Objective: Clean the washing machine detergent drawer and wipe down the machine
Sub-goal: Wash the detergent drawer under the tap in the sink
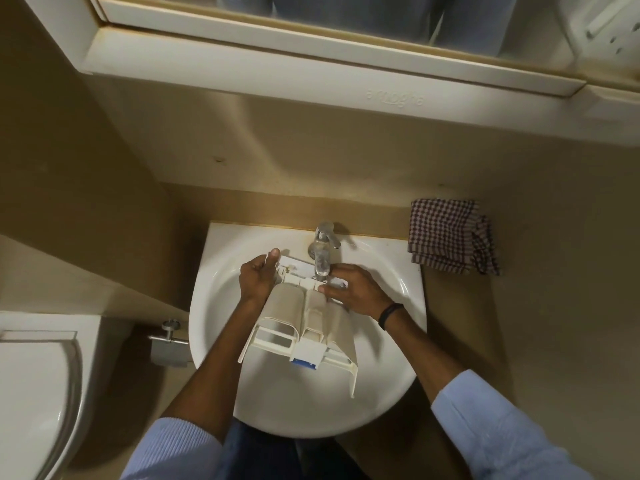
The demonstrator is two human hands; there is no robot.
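Left hand [258, 278] and right hand [356, 291] each grip a side of the detergent drawer [311, 323] beneath the tap [323, 251]. Tilted, it should drain into the sink [277, 403].

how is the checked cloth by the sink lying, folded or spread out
Folded. The checked cloth lies beside the sink as a compact stack, with layered edges showing on its right side.

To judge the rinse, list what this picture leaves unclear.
Head view: water flow from the chrome tap, too blurred.
Head view: far end of the cream plastic detergent drawer, partly covered by left hand and right hand.
Head view: drain of the white ceramic basin, under the drawer.
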